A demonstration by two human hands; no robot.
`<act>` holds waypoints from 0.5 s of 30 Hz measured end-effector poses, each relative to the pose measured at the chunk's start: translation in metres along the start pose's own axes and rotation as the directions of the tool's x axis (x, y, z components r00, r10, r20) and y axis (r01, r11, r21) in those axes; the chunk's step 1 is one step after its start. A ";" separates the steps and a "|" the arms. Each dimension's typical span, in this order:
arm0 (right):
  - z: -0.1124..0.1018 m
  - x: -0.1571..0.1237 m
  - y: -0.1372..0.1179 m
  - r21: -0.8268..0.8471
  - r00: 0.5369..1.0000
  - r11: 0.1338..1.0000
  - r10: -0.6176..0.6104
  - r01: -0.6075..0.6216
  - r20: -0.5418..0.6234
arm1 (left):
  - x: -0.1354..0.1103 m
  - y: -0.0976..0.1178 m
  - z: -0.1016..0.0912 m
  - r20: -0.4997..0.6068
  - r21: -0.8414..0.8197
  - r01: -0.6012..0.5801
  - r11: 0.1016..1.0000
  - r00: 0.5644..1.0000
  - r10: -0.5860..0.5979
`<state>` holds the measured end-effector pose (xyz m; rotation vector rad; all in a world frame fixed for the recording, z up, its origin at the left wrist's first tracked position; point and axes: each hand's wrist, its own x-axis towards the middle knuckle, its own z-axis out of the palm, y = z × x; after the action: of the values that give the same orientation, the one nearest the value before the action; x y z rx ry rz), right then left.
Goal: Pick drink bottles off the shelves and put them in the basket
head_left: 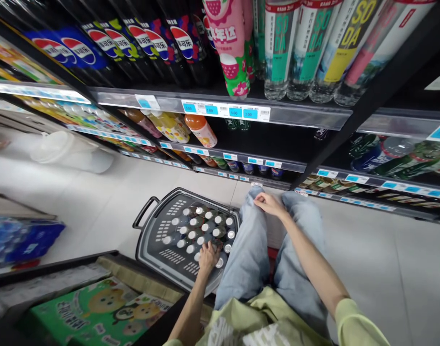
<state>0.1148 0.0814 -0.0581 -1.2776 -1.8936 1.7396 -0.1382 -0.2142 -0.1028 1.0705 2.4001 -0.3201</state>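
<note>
My left hand (208,258) reaches into a dark grey plastic basket (158,223) on the floor, its fingers curled round the top of a bottle. Upright bottles with white caps (192,235) stand close together in the basket, several rows of them. The held bottle is mostly hidden under my fingers. My right hand (269,203) rests on my knee, with the fingers curled together and nothing visible in them.
A drinks shelf (292,115) runs across in front, with cola bottles (144,38) and soda water bottles (281,48) on an upper level. A white bucket (57,149) stands at left. Green cartons (97,307) fill a display at lower left, near blue-wrapped packs (25,240).
</note>
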 end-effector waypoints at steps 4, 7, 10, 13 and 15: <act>0.002 0.003 0.003 -0.007 1.000 1.000 0.026 -0.025 0.002 | -0.041 0.035 -0.021 -0.194 -0.230 -0.169 0.958 0.973 0.125; 0.005 0.005 0.006 0.012 0.999 0.999 0.035 -0.035 -0.006 | -0.080 0.083 -0.038 -0.282 -0.408 -0.367 0.836 0.921 0.267; 0.009 0.005 0.008 0.018 0.999 1.000 0.025 -0.025 -0.032 | -0.102 0.139 -0.054 -0.361 -0.180 -0.472 0.863 0.848 0.388; 0.012 0.003 0.010 0.012 0.999 1.000 0.002 -0.002 -0.052 | -0.095 0.187 -0.071 -0.320 0.028 -0.393 0.919 0.867 0.381; 0.012 0.002 0.011 0.003 0.998 1.000 -0.014 0.014 -0.065 | -0.079 0.210 -0.083 -0.274 0.063 -0.364 0.929 0.889 0.367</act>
<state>0.1099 0.0730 -0.0719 -1.3005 -1.8580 1.6734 0.0356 -0.0918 0.0062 1.6361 2.3635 -0.0484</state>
